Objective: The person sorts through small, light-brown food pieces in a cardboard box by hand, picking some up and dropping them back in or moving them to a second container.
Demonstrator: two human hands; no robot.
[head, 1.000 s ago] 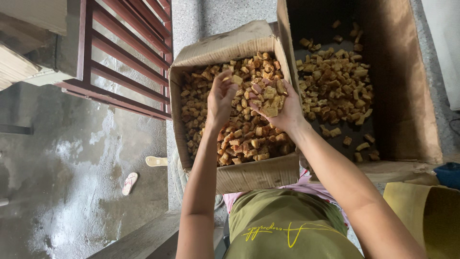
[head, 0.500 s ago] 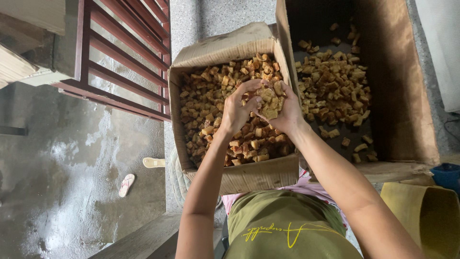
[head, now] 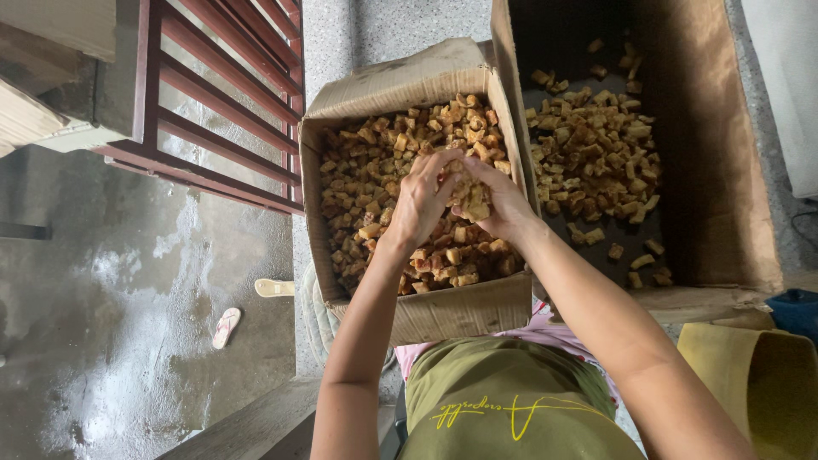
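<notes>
A cardboard box (head: 400, 85) in front of me is filled with small golden-brown chunks (head: 366, 179). My left hand (head: 422, 204) and my right hand (head: 503, 200) meet above the middle of this box, fingers curled together around a few chunks (head: 470, 203). To the right stands a larger, deeper cardboard box (head: 716, 162) with a thinner layer of the same chunks (head: 596, 158) on its dark bottom.
A dark red metal railing (head: 213, 94) runs along the left, above a wet concrete floor (head: 102, 324) lower down with two sandals (head: 226, 328). A yellow sack (head: 750, 383) lies at the lower right, a blue object (head: 797, 311) beside it.
My left hand has moved right to join my right hand; both have closed together on chunks over the middle of the box.
</notes>
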